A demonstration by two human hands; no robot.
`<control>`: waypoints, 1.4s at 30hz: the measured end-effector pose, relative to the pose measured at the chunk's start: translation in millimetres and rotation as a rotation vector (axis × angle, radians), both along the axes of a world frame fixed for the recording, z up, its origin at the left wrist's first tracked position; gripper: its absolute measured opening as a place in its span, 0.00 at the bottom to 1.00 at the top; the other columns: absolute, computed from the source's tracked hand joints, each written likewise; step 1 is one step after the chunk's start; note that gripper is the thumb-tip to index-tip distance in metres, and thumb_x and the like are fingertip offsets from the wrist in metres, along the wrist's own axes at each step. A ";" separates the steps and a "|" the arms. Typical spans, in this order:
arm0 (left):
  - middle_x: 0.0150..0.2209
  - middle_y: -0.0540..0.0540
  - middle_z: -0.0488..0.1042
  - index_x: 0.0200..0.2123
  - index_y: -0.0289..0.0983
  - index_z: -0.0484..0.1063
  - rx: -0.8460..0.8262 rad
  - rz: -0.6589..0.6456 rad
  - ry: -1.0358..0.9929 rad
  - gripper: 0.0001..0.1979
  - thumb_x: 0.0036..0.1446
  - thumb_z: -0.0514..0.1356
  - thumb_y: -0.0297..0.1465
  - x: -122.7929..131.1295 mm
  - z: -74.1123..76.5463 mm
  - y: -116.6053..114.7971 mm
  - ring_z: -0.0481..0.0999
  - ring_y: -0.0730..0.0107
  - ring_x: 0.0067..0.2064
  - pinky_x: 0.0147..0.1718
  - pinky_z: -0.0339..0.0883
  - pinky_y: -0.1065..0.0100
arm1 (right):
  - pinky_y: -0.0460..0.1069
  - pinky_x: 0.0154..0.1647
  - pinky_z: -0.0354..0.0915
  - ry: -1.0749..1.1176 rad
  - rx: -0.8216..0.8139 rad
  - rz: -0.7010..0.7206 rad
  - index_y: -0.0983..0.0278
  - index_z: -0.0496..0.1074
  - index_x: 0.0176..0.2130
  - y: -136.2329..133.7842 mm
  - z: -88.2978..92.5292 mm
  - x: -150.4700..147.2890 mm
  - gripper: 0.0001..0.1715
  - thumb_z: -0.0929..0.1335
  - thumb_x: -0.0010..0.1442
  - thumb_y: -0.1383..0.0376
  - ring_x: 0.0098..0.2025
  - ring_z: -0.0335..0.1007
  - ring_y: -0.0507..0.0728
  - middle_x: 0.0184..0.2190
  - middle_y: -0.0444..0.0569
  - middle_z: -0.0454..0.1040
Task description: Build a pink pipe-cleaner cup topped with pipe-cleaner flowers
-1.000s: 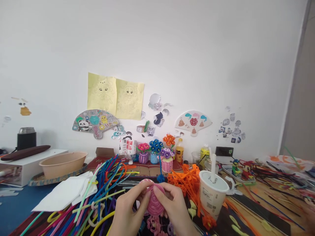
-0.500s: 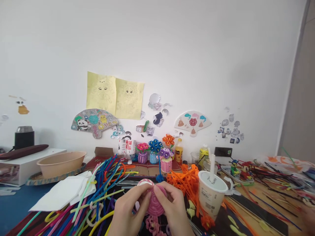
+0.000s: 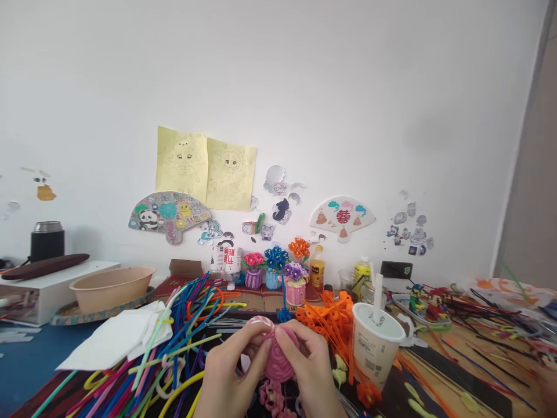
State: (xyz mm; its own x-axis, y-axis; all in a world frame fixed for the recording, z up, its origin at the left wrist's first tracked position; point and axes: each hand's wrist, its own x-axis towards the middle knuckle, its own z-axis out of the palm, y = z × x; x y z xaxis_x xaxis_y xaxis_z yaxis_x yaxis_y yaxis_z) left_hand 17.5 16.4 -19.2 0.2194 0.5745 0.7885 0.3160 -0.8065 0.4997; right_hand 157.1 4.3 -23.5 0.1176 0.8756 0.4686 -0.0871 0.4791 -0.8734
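Near the bottom centre, both hands hold a round, flat coil of pink pipe cleaner [image 3: 281,359]. My left hand [image 3: 232,363] pinches its upper left edge between thumb and fingertips. At the top and right side, my right hand [image 3: 311,360] presses its thumb on the coil's face, with the fingers behind. A curved pink-and-white striped band [image 3: 260,320] shows just above my left fingers; what it belongs to is hidden. Below the coil lie pink pipe-cleaner loops [image 3: 272,396], partly covered by the hands.
Loose coloured pipe cleaners [image 3: 161,342] and white paper sheets [image 3: 111,337] spread to the left. Orange pipe-cleaner pieces [image 3: 328,319] and a paper cup with a straw [image 3: 375,348] stand close on the right. Behind are small potted pipe-cleaner flowers [image 3: 276,261] and a beige basin [image 3: 111,289].
The whole view has shifted slightly, so things sit a little further right. My hands keep their hold on the pink coil, with only a slight shift of the fingers.
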 end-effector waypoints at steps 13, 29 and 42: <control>0.36 0.49 0.81 0.40 0.41 0.77 -0.021 0.020 -0.014 0.09 0.56 0.60 0.32 -2.8 0.7 0.0 0.80 0.72 0.32 0.34 0.70 0.80 | 0.47 0.35 0.64 0.152 -0.096 0.082 0.65 0.80 0.33 6.5 -5.9 1.7 0.18 0.73 0.51 0.52 0.33 0.69 0.56 0.26 0.48 0.77; 0.28 0.45 0.78 0.34 0.35 0.79 -0.484 -0.072 -0.164 0.20 0.50 0.61 0.46 -13.5 8.0 15.3 0.75 0.63 0.31 0.31 0.69 0.69 | 0.42 0.15 0.55 0.072 -0.190 0.032 0.67 0.81 0.28 6.2 6.8 11.0 0.22 0.77 0.41 0.51 0.16 0.58 0.47 0.17 0.46 0.74; 0.17 0.51 0.71 0.27 0.33 0.76 -0.707 -0.274 -0.368 0.20 0.43 0.67 0.46 -6.0 8.3 13.2 0.69 0.73 0.20 0.18 0.61 0.75 | 0.43 0.19 0.58 0.084 -0.171 0.141 0.69 0.80 0.29 17.1 -3.7 19.0 0.22 0.76 0.45 0.52 0.17 0.62 0.49 0.14 0.44 0.71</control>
State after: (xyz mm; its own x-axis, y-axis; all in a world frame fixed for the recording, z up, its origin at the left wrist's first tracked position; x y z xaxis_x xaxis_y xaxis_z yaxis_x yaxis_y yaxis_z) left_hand 11.5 29.6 -11.0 0.2221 0.9239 0.3115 -0.1273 -0.2893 0.9487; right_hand 176.2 21.4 -27.1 0.0206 0.9518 0.3060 -0.2187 0.3029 -0.9276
